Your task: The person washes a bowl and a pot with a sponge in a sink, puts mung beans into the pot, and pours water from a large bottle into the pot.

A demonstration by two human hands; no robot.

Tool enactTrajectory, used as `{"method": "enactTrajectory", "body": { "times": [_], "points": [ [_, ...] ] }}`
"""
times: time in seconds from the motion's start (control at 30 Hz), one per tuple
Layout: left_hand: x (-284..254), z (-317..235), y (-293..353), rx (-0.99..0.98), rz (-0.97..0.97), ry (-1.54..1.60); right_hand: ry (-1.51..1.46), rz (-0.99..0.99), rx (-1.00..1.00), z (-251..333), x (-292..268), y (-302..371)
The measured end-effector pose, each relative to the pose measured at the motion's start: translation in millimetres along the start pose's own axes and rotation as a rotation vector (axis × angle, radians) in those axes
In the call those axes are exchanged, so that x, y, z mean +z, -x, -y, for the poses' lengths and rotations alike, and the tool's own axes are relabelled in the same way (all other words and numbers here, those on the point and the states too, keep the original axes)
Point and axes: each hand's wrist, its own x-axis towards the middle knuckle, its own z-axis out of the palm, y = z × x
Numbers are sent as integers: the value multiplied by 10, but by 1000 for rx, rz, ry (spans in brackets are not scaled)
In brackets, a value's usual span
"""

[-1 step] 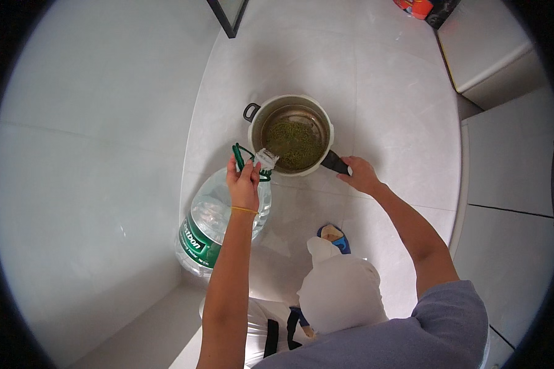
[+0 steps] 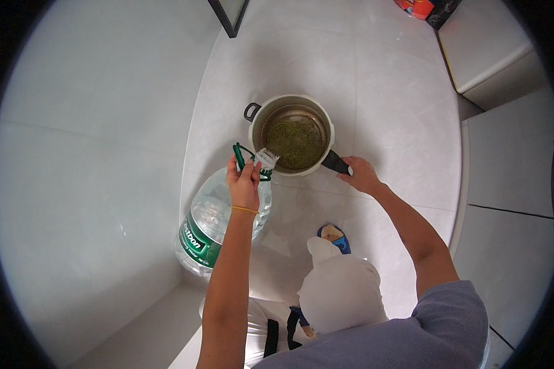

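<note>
A large clear plastic water bottle (image 2: 223,195) with a green label leans over at my left. My left hand (image 2: 244,186) is closed round its neck, next to the green carrying loop (image 2: 237,155). The mouth of the bottle sits at the near left rim of a deep metal pot (image 2: 256,130). Inside the pot lie small green grains, possibly mung beans (image 2: 294,144), in what looks like shallow liquid. My right hand (image 2: 362,176) grips the pot's long black handle (image 2: 333,162). On the far left side is a short black loop handle (image 2: 251,111).
The pot stands on a pale tiled floor (image 2: 388,104). A smooth light wall (image 2: 98,160) rises close at the left, with white cabinets (image 2: 511,178) along the right. A dark-framed panel (image 2: 231,27) is at the top. My slippered foot (image 2: 335,236) and knee are below the pot.
</note>
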Motion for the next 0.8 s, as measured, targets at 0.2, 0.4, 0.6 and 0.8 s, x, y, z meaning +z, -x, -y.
{"method": "enactTrajectory", "body": {
  "times": [0.2, 0.4, 0.6, 0.8],
  "points": [
    [12, -3, -23, -12, -24, 5, -16, 45, 33, 37, -55, -22],
    [-10, -8, -40, -12, 6, -22, -24, 46, 42, 22, -57, -43],
    [14, -12, -36, -15, -17, -19, -13, 60, 57, 34, -51, -41],
    [-4, 33, -53, 2, 0, -22, -22, 71, 57, 36, -66, -36]
  ]
}}
